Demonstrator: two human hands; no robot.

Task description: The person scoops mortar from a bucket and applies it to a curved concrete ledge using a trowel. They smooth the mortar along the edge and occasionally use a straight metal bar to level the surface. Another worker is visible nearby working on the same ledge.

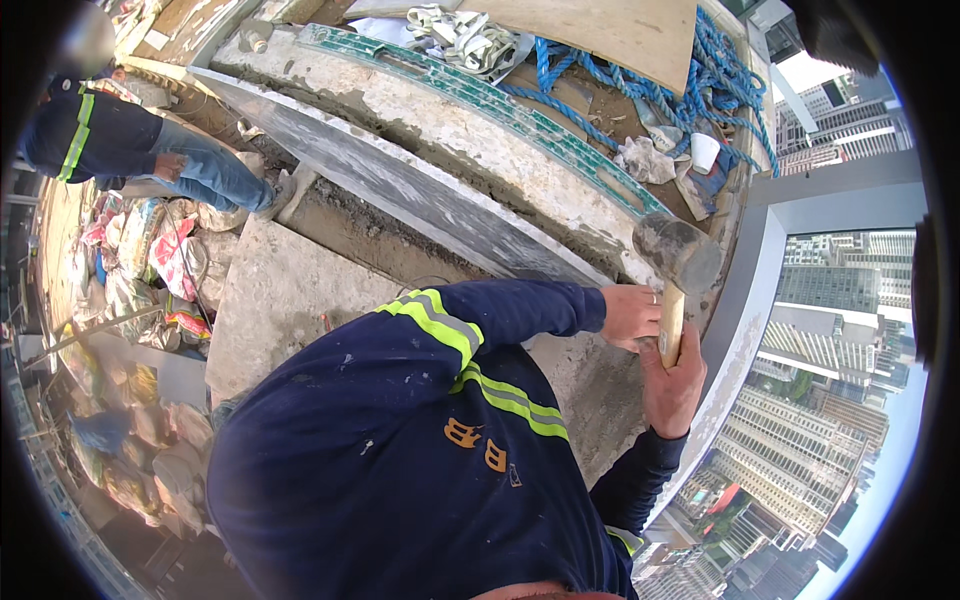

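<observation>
My right hand [672, 388] is wrapped round the light wooden handle of a mallet [680, 255], its thick dark grey head raised at the far end. Close beside it, my left hand [630, 315] lies with fingers stretched toward the handle, a ring on one of them. Its fingertips are hidden behind the handle, so what they touch does not show. Both hands are by the right end of a long grey stone slab [385, 185], which stands on edge along a mortar-smeared ledge [440, 140].
On the ledge lies a long green level [480, 100]. Beyond are blue rope [710, 70], a tan board [600, 25] and crumpled cloth [465, 40]. A metal frame [735, 290] borders a high drop at right. Another person [110, 140] stands at left near filled sacks [180, 255].
</observation>
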